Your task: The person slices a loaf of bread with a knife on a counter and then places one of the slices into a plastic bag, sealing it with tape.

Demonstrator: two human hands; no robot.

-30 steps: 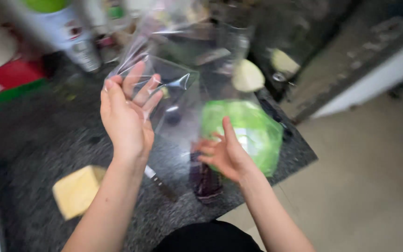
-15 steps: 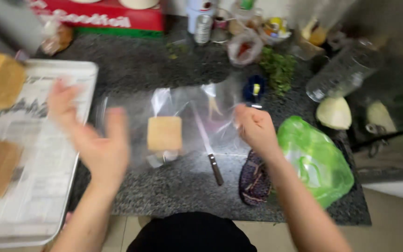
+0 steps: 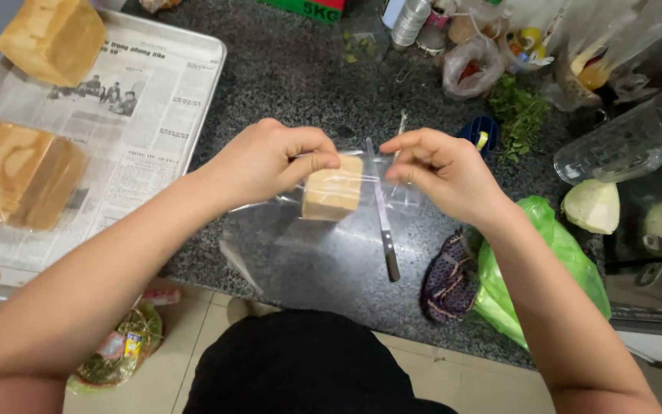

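left hand (image 3: 266, 161) grip pinching clear plastic bag (image 3: 308, 253) | right hand (image 3: 442, 172) grip pinching same bag | square tan bread slice (image 3: 332, 193) between both, over speckled dark counter (image 3: 300, 77)

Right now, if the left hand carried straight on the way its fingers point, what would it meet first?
The left hand points rightward across the clear bag, so probably the bread block at its fingertips, then the knife; depth is unclear.

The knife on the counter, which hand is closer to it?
Right. The right hand is just beside the knife, above its blade. The left hand is farther off, on the other side of the bread block.
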